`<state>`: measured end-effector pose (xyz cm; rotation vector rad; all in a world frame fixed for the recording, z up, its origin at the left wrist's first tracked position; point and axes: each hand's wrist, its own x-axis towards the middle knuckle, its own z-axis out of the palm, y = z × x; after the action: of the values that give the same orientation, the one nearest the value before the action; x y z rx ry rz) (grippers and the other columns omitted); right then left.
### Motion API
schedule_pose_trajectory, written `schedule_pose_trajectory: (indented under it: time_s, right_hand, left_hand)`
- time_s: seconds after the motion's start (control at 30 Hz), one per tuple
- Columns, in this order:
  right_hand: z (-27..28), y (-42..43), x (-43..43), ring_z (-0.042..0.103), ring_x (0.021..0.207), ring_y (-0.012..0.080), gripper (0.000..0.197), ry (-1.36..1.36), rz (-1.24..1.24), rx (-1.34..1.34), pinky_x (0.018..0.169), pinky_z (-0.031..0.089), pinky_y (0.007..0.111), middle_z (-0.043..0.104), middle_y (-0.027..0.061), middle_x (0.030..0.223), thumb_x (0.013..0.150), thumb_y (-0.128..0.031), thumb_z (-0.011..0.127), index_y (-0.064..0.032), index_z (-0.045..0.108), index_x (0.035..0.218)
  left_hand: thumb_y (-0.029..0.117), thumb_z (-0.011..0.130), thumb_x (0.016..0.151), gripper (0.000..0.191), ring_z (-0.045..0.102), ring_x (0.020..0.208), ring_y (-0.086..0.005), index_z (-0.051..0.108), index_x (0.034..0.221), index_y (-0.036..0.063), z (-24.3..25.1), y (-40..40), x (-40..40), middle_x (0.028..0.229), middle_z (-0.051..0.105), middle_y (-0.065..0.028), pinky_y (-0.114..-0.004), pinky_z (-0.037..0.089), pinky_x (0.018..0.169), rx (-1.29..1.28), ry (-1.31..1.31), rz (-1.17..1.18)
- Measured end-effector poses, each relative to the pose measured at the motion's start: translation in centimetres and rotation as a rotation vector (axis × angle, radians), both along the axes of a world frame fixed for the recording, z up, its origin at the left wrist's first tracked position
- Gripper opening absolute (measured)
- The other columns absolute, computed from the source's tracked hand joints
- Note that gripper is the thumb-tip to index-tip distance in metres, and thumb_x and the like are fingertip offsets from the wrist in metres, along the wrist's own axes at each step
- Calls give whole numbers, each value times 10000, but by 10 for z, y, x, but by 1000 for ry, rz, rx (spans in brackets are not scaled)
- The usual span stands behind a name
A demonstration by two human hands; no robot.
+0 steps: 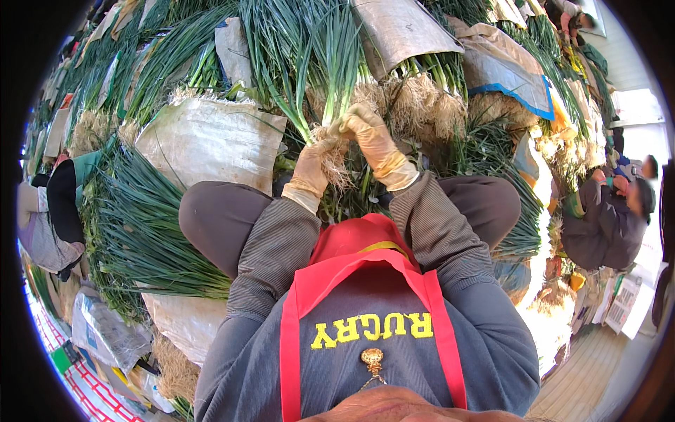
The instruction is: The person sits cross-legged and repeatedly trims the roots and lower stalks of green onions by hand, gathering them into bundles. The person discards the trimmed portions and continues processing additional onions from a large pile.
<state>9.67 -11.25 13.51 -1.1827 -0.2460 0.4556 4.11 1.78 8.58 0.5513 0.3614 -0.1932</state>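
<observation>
My left hand point(315, 168), in a cream rubber glove, grips a few green onions point(331, 103) at their root end. Pale fibrous roots point(333, 170) hang down between my hands. Gloved in the same way, my right hand point(370, 138) has its fingers bent and closed at the base of the white stems, just to the right of my left hand. The long green leaves point away from me. Loose leaf scraps point(350, 203) lie beneath the hands, between my crossed legs.
A pale woven sheet point(211, 142) lies left of my hands. Piled green onions point(153, 227) stretch beside my left knee. Ahead, another sheet point(406, 34) covers bundles with roots showing point(416, 97). Seated people are at the right point(606, 221) and left point(52, 216).
</observation>
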Motion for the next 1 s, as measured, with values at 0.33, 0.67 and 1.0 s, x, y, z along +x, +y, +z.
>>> schedule_pose_trajectory:
  time_s: [0.33, 0.67, 1.0]
  right_hand:
    - [-2, -18, -22, 397, 485, 100, 127, 453, 230, 231, 460, 353, 246, 440, -9, 626, 917, -171, 478, -108, 472, 807]
    - [-55, 6, 43, 325, 460, 56, 201, 501, -90, 82, 431, 297, 208, 369, -63, 608, 917, -237, 527, -80, 513, 1042]
    - [-63, 9, 27, 540, 640, 127, 276, -268, -172, -567, 614, 442, 284, 629, 44, 734, 895, -244, 561, 19, 630, 943]
  left_hand:
    - [-7, 513, 791, 219, 599, 707, -190, 527, 1008, 16, -15, 1, 4, 840, 602, -101, -276, 511, 634, 31, 86, 210]
    - [134, 473, 866, 251, 571, 634, -163, 539, 1055, -18, -19, 13, 3, 887, 615, -159, -261, 473, 517, -320, 76, 35]
    - [169, 446, 886, 264, 568, 617, -169, 521, 1082, 9, -13, 8, 4, 873, 621, -140, -269, 471, 498, -214, 113, 94]
